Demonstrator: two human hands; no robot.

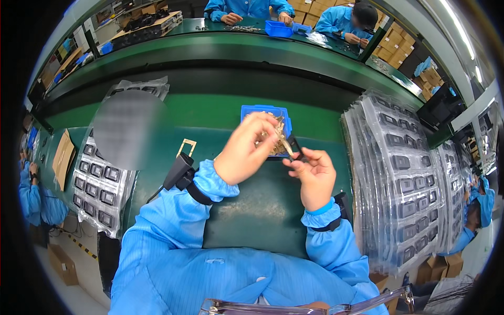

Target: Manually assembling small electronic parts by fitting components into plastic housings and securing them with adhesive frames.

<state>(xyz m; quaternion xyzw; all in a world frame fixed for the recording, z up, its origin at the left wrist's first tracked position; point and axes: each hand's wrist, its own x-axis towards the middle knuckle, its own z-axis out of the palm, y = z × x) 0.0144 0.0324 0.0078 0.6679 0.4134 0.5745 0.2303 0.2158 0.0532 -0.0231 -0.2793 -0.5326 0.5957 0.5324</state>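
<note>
Head view: a person in a light-blue smock sits at a green-topped workbench (273, 210), both forearms raised over it from the near edge.
Left hand: the left hand (247, 149) is lifted above the bench, its fingers curled and pinching the far end of a thin gold-coloured metal strip part (282, 137); holding it high keeps the piece under the eyes.
Right hand: the right hand (315, 176) sits just right of the left, thumb and forefinger closed on a small black plastic part (295, 149) that meets the near end of the strip, so the two pieces touch between the hands.
Where the parts are: both are in the air between the fingertips, above the bench and just near of the bin.
Supply bin: a small blue plastic bin (252, 110) of the same gold-coloured pieces stands right behind the hands, within easy reach.
Left tray: a clear blister tray of dark square parts (100, 184) lies flat at the left, beside a brown cardboard sheet (63, 157).
Right stack: a tall pile of clear blister trays holding dark parts (404, 184) leans at the right edge, close by the right elbow.
Loose piece: a gold-coloured rectangular frame (186, 147) lies on the bench just left of the left wrist.
Wrist gear: black devices on straps (181, 173) sit on both wrists.
Far side: other people in blue smocks (247, 8) work at a further green bench with another blue bin (278, 29).
</note>
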